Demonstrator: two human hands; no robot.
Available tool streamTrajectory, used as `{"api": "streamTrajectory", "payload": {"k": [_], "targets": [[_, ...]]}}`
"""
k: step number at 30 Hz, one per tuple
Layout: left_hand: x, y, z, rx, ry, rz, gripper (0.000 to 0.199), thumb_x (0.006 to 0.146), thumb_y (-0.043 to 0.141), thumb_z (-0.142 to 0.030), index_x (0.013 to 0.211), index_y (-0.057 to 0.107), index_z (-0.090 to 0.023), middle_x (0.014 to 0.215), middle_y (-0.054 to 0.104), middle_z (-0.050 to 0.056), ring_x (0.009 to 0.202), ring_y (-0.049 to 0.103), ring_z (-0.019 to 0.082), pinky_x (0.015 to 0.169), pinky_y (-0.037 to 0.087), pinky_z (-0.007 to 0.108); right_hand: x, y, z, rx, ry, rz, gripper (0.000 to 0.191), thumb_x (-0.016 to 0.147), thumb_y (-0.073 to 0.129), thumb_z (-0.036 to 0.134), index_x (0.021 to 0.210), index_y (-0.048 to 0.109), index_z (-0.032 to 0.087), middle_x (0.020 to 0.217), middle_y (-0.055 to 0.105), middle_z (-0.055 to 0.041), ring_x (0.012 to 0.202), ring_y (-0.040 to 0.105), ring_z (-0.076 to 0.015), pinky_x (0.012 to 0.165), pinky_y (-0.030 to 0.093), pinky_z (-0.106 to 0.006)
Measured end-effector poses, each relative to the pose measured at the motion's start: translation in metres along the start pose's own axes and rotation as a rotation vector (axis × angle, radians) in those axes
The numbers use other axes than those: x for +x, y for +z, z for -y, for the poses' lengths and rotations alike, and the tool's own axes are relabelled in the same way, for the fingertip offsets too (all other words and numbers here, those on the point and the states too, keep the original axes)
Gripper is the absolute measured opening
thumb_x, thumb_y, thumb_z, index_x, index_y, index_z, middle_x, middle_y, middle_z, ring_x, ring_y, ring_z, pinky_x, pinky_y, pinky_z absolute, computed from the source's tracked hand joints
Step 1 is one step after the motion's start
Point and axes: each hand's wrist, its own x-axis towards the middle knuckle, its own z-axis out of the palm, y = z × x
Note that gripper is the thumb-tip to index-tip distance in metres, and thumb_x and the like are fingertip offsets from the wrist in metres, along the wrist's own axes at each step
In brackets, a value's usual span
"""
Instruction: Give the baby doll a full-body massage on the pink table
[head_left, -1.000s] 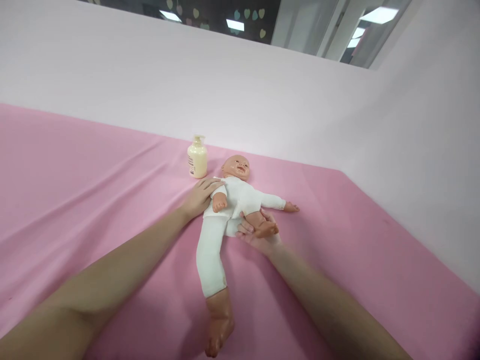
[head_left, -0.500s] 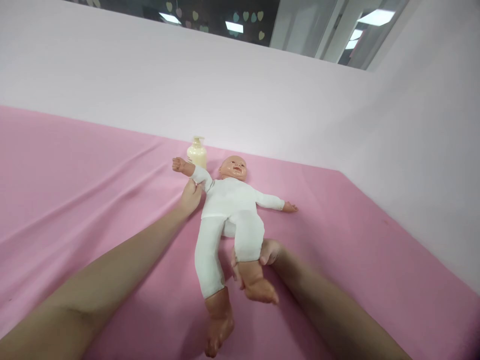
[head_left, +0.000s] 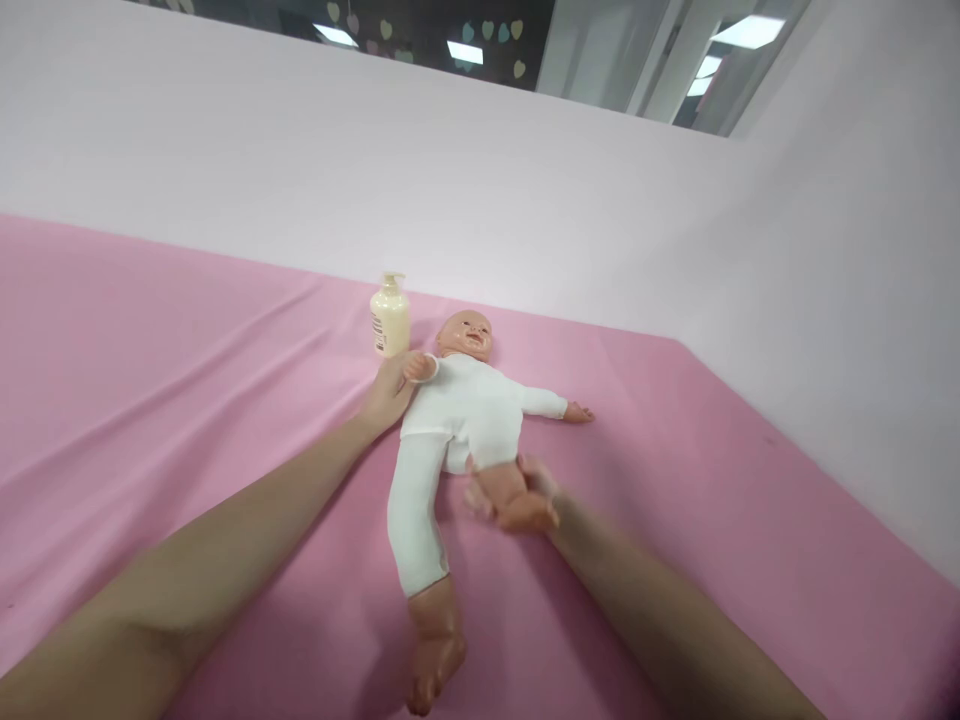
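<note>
A baby doll [head_left: 465, 405] in a white long-sleeved top and white trousers lies on its back, head away from me. My left hand [head_left: 390, 390] is closed around its arm on the left side; that arm points up toward me, so its sleeve is foreshortened. Under the raised leg on the right, my right hand [head_left: 541, 478] grips around the lower part, with some fingers showing left of it, slightly blurred. The bare foot [head_left: 529, 512] of that leg sticks out toward me. The other leg [head_left: 418, 515] lies straight, and the other arm [head_left: 544, 402] is stretched out to the right.
A cream pump bottle [head_left: 391, 322] stands upright left of the doll's head. Underneath is a pink sheet [head_left: 187, 350], creased on the left. A white wall [head_left: 375, 170] rises behind and at the right, with a window [head_left: 420, 30] above.
The doll's left-side arm has swung up and inward, from pointing out to the left. The leg in my right hand has lifted and bent, its foot moving away from me.
</note>
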Motion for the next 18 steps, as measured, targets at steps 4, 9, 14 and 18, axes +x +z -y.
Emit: {"api": "streamTrajectory", "payload": {"k": [4, 9, 14, 18], "targets": [[0.0, 0.004, 0.008, -0.11, -0.19, -0.171, 0.03, 0.093, 0.049, -0.036, 0.112, 0.059, -0.015, 0.108, 0.069, 0.012, 0.1, 0.065, 0.026, 0.092, 0.053, 0.043, -0.004, 0.001, 0.0, -0.224, 0.342, 0.362, 0.058, 0.066, 0.086, 0.056, 0.098, 0.064, 0.013, 0.081, 0.065, -0.0077, 0.079, 0.065, -0.0215, 0.079, 0.05, -0.034], [0.0, 0.002, 0.005, -0.012, -0.036, -0.084, 0.028, 0.094, 0.047, -0.032, 0.111, 0.063, -0.016, 0.112, 0.069, 0.013, 0.108, 0.063, 0.028, 0.1, 0.049, 0.046, -0.001, -0.001, -0.004, -0.063, 0.046, 0.204, 0.064, 0.073, 0.072, 0.072, 0.1, 0.065, 0.015, 0.077, 0.064, -0.0062, 0.075, 0.064, -0.0207, 0.077, 0.051, -0.034], [-0.003, -0.003, -0.009, 0.168, 0.27, 0.169, 0.041, 0.095, 0.042, -0.018, 0.13, 0.063, -0.023, 0.136, 0.062, 0.01, 0.131, 0.051, 0.027, 0.115, 0.037, 0.048, 0.011, 0.004, -0.003, 0.023, -0.275, -0.395, 0.034, 0.092, 0.06, 0.051, 0.099, 0.068, 0.019, 0.087, 0.067, -0.0031, 0.074, 0.06, -0.0155, 0.078, 0.048, -0.031], [-0.004, -0.002, -0.011, 0.17, 0.256, 0.181, 0.041, 0.097, 0.041, -0.02, 0.132, 0.062, -0.024, 0.138, 0.06, 0.01, 0.132, 0.051, 0.026, 0.115, 0.037, 0.048, 0.016, 0.005, 0.0, 0.022, -0.258, -0.461, 0.033, 0.094, 0.055, 0.051, 0.095, 0.067, 0.02, 0.09, 0.067, -0.0038, 0.069, 0.058, -0.0148, 0.073, 0.047, -0.031]]}}
